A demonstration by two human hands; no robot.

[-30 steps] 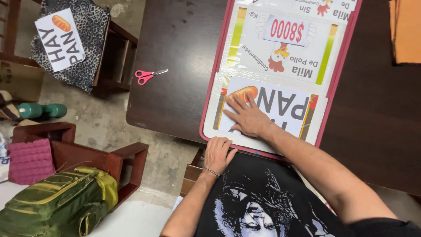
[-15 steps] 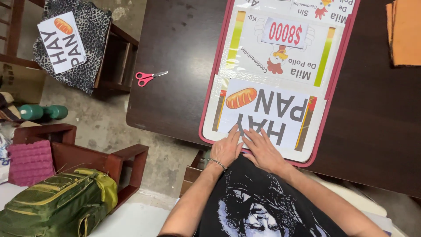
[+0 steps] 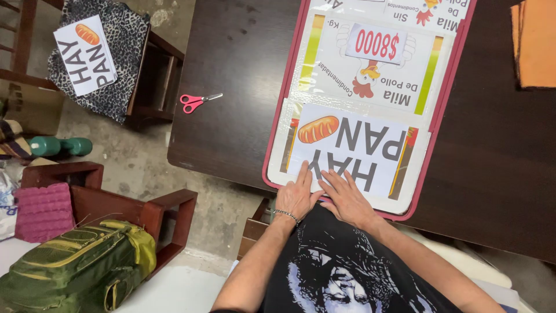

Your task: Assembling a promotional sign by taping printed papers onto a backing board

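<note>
Dark wooden counter (image 3: 243,75). Pink-rimmed poster board (image 3: 443,104) lies flat, overhanging the near edge. Red-handled scissors (image 3: 197,102) near the left edge; orange sheet (image 3: 536,43) at the far right corner.

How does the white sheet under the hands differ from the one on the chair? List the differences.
1. The sheet on the board lies on the red-edged board on the dark table; the sheet on the chair rests on a spotted cloth.
2. Left hand and right hand press on the first; nothing touches the second.
3. The first looks bigger in view.
Both are white, with grey letters and a bread picture.
</note>
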